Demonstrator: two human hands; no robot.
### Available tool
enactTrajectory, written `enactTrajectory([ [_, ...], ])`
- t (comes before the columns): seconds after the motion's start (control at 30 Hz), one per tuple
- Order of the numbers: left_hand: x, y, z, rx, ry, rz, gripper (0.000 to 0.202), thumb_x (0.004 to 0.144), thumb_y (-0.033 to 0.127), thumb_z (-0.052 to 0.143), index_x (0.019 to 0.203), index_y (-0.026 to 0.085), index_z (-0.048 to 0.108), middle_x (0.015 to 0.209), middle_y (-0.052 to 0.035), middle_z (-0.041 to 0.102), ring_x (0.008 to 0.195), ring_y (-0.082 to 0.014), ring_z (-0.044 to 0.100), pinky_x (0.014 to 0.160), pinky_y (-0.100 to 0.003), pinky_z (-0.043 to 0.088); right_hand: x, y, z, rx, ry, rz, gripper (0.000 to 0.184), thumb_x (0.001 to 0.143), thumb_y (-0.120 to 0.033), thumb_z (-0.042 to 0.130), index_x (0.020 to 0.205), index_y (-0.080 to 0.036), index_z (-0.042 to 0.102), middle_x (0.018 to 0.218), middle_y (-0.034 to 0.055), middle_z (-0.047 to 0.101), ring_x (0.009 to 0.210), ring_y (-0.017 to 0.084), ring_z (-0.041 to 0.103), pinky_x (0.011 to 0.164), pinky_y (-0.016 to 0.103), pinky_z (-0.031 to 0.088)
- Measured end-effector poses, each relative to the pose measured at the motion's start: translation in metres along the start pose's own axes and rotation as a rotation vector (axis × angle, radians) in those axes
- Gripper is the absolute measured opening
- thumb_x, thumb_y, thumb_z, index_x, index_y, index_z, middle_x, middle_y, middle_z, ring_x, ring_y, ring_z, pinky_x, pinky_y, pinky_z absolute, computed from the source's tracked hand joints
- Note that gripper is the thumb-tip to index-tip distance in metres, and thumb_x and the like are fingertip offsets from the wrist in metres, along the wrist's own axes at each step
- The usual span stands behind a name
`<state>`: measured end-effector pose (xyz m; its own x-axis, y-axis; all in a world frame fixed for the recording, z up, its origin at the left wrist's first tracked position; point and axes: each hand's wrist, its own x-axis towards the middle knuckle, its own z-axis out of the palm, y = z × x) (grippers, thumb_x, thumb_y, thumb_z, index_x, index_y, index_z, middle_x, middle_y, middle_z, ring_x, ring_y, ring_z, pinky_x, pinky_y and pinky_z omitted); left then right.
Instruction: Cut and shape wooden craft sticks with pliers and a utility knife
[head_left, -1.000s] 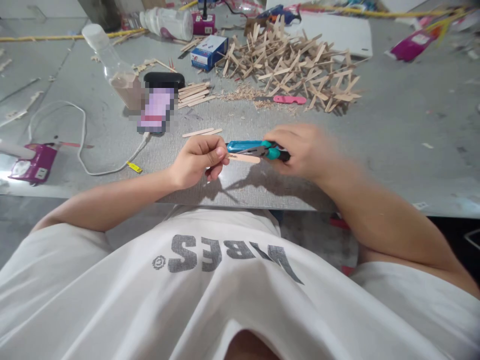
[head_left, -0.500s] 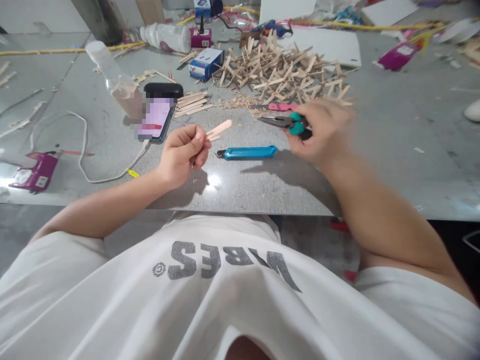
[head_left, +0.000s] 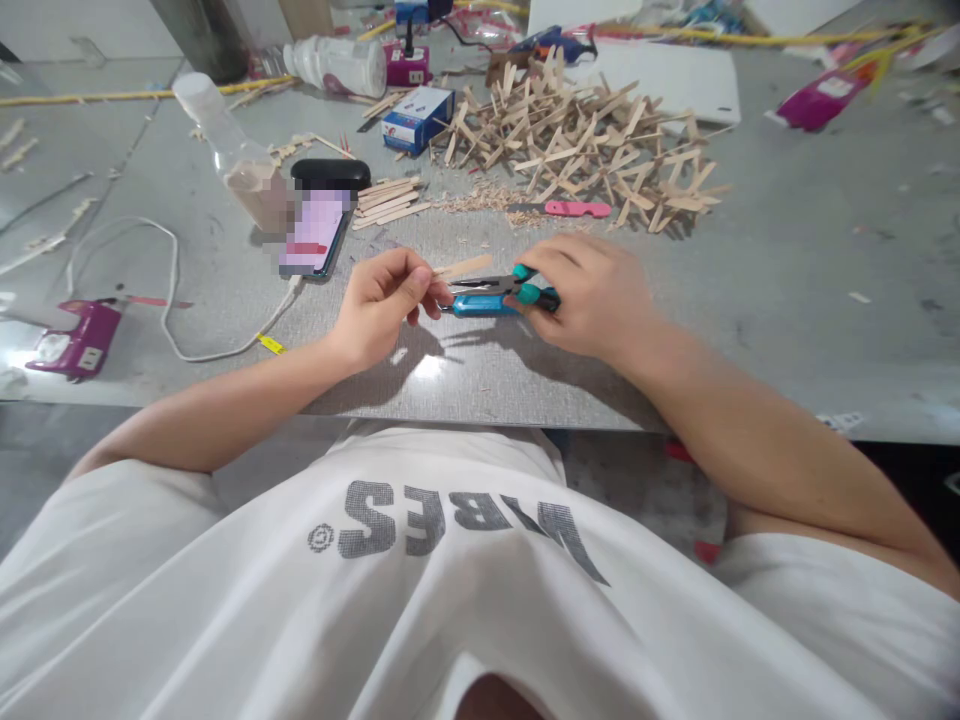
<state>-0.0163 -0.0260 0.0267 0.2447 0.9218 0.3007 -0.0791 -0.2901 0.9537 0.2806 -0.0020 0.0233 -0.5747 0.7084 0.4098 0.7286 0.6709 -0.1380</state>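
Note:
My left hand [head_left: 390, 300] pinches a wooden craft stick [head_left: 466, 265] that points right, just above the grey table [head_left: 787, 300]. My right hand [head_left: 592, 295] grips teal-handled long-nose pliers [head_left: 499, 285], whose jaws reach the stick close to my left fingertips. A blue utility knife [head_left: 476, 306] lies on the table directly under the pliers, partly hidden by my right hand.
A big pile of glued stick crosses [head_left: 585, 140] lies behind, with a pink-handled tool [head_left: 577, 208] and sawdust before it. Loose sticks [head_left: 386, 198], a phone [head_left: 315, 232], a bottle [head_left: 232, 150], a blue box [head_left: 417, 115] and a purple glue gun [head_left: 71, 340] with white cable stand left.
My right hand brought the pliers back from the right, near the pile, to the stick. My left hand lowered the stick a little toward the knife.

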Motion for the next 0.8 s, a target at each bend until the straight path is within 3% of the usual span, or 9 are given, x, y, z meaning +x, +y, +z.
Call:
enactTrajectory([
  [0.2,0.003,-0.012,-0.005,0.007,0.035,-0.005,0.052,0.104,0.063,0.084,0.085,0.018,0.065,0.098,-0.0109,0.087,0.08,-0.0144,0.082,0.059,-0.022,0.057,0.001,0.001,-0.002,-0.023,-0.016,-0.012,0.036,0.108,-0.047,0.059,0.129,-0.024,0.076,0.132,0.0197,0.08,0.12,0.042,0.074,0.1,0.059,0.06],
  [0.3,0.016,-0.024,-0.02,0.033,-0.013,0.036,0.052,0.103,0.067,0.084,0.093,0.017,0.072,0.106,-0.011,0.089,0.09,-0.0168,0.082,0.065,-0.024,0.058,0.002,0.001,-0.002,-0.009,-0.027,-0.007,0.038,0.108,-0.047,0.057,0.13,-0.022,0.076,0.133,0.0202,0.08,0.122,0.043,0.075,0.103,0.061,0.06],
  [0.37,0.037,-0.028,-0.042,0.2,0.005,0.036,0.043,0.112,0.057,0.076,0.096,0.017,0.075,0.102,-0.0069,0.088,0.088,-0.0153,0.077,0.066,-0.025,0.055,0.002,0.0,-0.002,0.009,-0.032,-0.006,0.037,0.108,-0.046,0.057,0.129,-0.024,0.077,0.132,0.0188,0.08,0.122,0.043,0.075,0.104,0.061,0.06],
  [0.43,0.065,-0.025,-0.073,0.515,0.165,0.047,0.033,0.114,0.032,0.075,0.083,0.02,0.07,0.09,-0.0004,0.085,0.077,-0.0105,0.065,0.066,-0.025,0.046,0.002,0.0,-0.002,0.022,-0.04,-0.003,0.036,0.106,-0.045,0.058,0.128,-0.025,0.078,0.131,0.0184,0.08,0.121,0.043,0.075,0.103,0.061,0.061],
  [0.47,0.079,-0.021,-0.089,0.704,0.234,0.023,0.036,0.112,0.017,0.074,0.077,0.02,0.065,0.091,0.0018,0.084,0.083,-0.0099,0.064,0.075,-0.025,0.046,0.002,0.001,-0.002,0.025,-0.047,0.001,0.036,0.105,-0.044,0.059,0.128,-0.024,0.078,0.13,0.019,0.08,0.121,0.043,0.075,0.103,0.061,0.061],
  [0.5,0.093,-0.017,-0.105,0.771,0.292,-0.004,0.037,0.11,0.005,0.067,0.076,0.019,0.062,0.093,0.0012,0.083,0.089,-0.0105,0.063,0.082,-0.026,0.043,0.003,0.002,-0.002,0.023,-0.054,0.005,0.036,0.105,-0.044,0.06,0.128,-0.023,0.078,0.13,0.0198,0.08,0.121,0.044,0.075,0.103,0.061,0.061],
  [0.57,0.114,-0.009,-0.132,0.844,0.331,-0.077,0.041,0.11,-0.002,0.059,0.076,0.021,0.057,0.085,0.0002,0.071,0.084,-0.0122,0.05,0.083,-0.028,0.038,0.004,0.004,-0.001,0.018,-0.078,0.007,0.038,0.104,-0.043,0.061,0.129,-0.021,0.078,0.132,0.0211,0.08,0.122,0.044,0.075,0.104,0.061,0.061],
  [0.7,0.124,-0.006,-0.151,1.0,0.23,-0.151,0.035,0.111,0.016,0.068,0.08,0.024,0.054,0.083,0.0002,0.048,0.084,-0.0163,0.032,0.101,-0.029,0.038,0.005,0.006,0.002,0.008,-0.109,-0.001,0.039,0.105,-0.043,0.061,0.131,-0.019,0.078,0.134,0.0209,0.08,0.124,0.042,0.076,0.106,0.058,0.062],
  [0.8,0.113,-0.006,-0.141,1.066,0.117,-0.218,0.023,0.101,0.018,0.075,0.085,0.028,0.06,0.089,0.0008,0.06,0.089,-0.0195,0.037,0.108,-0.03,0.041,0.003,0.008,0.005,-0.014,-0.081,0.0,0.039,0.104,-0.045,0.061,0.13,-0.021,0.078,0.132,0.0181,0.081,0.122,0.04,0.076,0.104,0.057,0.062],
])
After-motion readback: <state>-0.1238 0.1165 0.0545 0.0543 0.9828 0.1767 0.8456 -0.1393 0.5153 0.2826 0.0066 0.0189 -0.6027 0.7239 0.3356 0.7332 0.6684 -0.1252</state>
